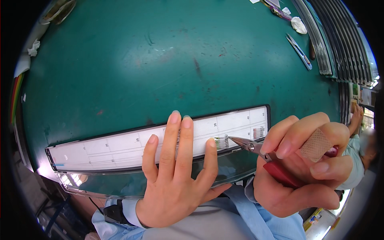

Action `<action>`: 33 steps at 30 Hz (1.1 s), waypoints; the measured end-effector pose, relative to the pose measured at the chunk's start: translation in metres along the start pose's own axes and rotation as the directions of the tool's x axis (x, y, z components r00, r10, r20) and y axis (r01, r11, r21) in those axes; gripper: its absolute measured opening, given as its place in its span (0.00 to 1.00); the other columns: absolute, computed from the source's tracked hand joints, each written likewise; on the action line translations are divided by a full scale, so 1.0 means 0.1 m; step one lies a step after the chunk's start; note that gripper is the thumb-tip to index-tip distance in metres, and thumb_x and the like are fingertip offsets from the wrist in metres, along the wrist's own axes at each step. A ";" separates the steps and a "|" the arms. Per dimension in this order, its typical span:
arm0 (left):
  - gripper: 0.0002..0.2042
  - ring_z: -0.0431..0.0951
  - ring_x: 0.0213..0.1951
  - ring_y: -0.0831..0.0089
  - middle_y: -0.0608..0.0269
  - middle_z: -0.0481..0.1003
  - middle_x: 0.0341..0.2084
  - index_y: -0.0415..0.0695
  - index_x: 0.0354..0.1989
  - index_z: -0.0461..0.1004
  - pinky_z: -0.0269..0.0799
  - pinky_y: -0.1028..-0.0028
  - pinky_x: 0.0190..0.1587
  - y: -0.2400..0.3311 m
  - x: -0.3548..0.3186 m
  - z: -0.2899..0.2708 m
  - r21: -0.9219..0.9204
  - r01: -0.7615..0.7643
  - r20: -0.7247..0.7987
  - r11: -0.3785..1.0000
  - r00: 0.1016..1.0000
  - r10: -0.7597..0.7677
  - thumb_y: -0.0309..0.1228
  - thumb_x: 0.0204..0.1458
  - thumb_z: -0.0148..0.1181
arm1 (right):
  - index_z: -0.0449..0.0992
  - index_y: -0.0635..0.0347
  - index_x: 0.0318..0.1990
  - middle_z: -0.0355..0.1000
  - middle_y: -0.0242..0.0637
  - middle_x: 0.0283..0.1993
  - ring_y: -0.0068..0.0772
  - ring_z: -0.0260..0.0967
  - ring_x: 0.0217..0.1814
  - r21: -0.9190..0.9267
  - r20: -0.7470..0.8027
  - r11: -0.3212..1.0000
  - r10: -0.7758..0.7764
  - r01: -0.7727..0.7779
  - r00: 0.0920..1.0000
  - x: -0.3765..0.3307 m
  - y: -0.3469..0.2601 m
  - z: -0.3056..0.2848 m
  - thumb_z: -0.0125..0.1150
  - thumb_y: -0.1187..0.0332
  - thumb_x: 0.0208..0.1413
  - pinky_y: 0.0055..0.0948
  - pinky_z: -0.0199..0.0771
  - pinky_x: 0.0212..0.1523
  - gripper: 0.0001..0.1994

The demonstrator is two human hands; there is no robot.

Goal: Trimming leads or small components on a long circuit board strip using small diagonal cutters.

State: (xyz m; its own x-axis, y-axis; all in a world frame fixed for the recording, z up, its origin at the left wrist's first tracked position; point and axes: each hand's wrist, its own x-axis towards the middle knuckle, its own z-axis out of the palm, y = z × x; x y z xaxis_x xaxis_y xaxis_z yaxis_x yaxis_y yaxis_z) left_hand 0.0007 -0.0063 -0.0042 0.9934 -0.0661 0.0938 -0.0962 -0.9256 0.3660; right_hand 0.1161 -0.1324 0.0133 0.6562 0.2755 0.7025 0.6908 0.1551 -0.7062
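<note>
A long, narrow, shallow case (268, 120) with a black rim lies across the table edge in front of me. White ruled card (120, 149) lines it, and its clear lid (120, 182) hangs toward me. My left hand (176, 172) rests flat on the card, fingers spread, holding nothing. Beside its index finger sits a row of thin metal pieces (222, 143), perhaps small hooks; another such row (258, 133) is farther right. My right hand (308, 168), a beige bandage on one finger, grips red-handled pliers (248, 145). Their pointed tip is at the nearer row.
Blue-handled thread snips (299, 52) and crumpled white tissue (299, 25) lie at the back right of the green table (132, 72). Beyond them is a stack of long dark cases (340, 40). Another person (356, 156) is at the far right.
</note>
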 end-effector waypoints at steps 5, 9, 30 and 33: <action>0.37 0.60 0.62 0.38 0.32 0.59 0.60 0.48 0.57 0.66 0.44 0.46 0.62 0.00 0.00 0.00 0.011 -0.002 -0.007 1.000 1.000 0.002 0.60 0.43 0.62 | 0.65 0.54 0.44 0.53 0.37 0.34 0.30 0.58 0.30 -0.034 0.039 0.999 0.031 -0.029 0.999 0.04 -0.03 0.02 0.35 0.45 0.65 0.24 0.70 0.19 0.22; 0.38 0.61 0.62 0.39 0.32 0.58 0.60 0.48 0.58 0.66 0.44 0.46 0.62 0.01 -0.01 0.00 0.004 0.002 -0.009 1.000 1.000 -0.002 0.60 0.42 0.62 | 0.65 0.54 0.43 0.53 0.37 0.34 0.29 0.58 0.30 -0.102 0.110 0.991 0.103 -0.092 0.989 0.11 -0.08 0.05 0.35 0.44 0.65 0.24 0.70 0.19 0.22; 0.40 0.61 0.62 0.40 0.32 0.59 0.61 0.47 0.60 0.66 0.44 0.47 0.63 -0.01 -0.02 -0.02 -0.040 0.013 -0.012 0.999 1.000 -0.014 0.58 0.40 0.65 | 0.63 0.54 0.41 0.54 0.37 0.34 0.28 0.58 0.29 0.088 0.053 0.996 0.017 -0.022 0.998 0.01 0.03 -0.07 0.35 0.43 0.64 0.24 0.70 0.18 0.22; 0.40 0.60 0.63 0.39 0.32 0.59 0.61 0.47 0.60 0.66 0.44 0.47 0.63 -0.01 -0.02 0.00 -0.043 0.010 -0.023 0.999 1.000 -0.011 0.58 0.40 0.65 | 0.62 0.54 0.41 0.54 0.37 0.35 0.28 0.58 0.29 0.045 0.059 0.997 0.057 -0.059 0.997 0.09 -0.02 0.07 0.35 0.43 0.64 0.24 0.71 0.18 0.22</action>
State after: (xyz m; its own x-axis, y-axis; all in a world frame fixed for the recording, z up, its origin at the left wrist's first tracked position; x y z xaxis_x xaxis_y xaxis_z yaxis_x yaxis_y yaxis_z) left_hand -0.0013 -0.0053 -0.0050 0.9927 -0.0472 0.1112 -0.0888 -0.9093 0.4066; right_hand 0.1182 -0.1241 0.0207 0.6752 0.3397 0.6547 0.6361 0.1811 -0.7500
